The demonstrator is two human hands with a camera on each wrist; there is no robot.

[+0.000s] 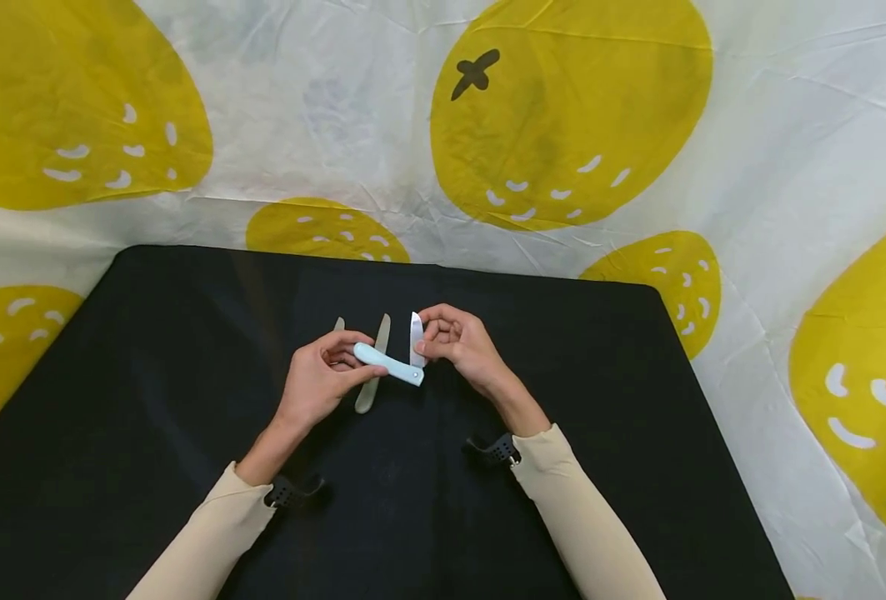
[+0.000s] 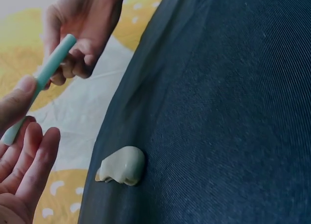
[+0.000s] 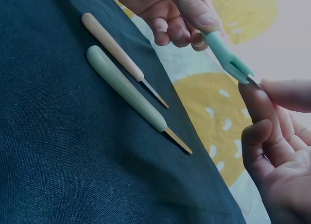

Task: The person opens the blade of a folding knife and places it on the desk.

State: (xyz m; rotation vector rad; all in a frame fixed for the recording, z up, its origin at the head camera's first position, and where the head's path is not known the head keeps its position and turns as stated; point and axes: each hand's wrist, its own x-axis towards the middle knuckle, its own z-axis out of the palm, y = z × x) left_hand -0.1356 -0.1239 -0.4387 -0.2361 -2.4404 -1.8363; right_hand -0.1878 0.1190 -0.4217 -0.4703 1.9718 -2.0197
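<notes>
A folding knife with a light blue handle (image 1: 390, 364) is held up over the black table, its blade (image 1: 416, 333) swung out at an angle. My left hand (image 1: 318, 379) pinches the handle between thumb and fingers. The blade is pinched by the thumb and forefinger of my right hand (image 1: 461, 346), whose other fingers curl inward. Beneath them lie two more knives with their blades out: a green-handled knife (image 3: 126, 88) and, beside it, a pale beige-handled knife (image 3: 112, 46). In the head view, my left hand hides most of the beige one.
Black cloth covers the table (image 1: 600, 400). Behind it and at the sides hangs a white sheet (image 1: 322, 100) printed with big yellow fruit shapes. Dark straps (image 1: 495, 450) hang at both wrists, below the beige sleeves.
</notes>
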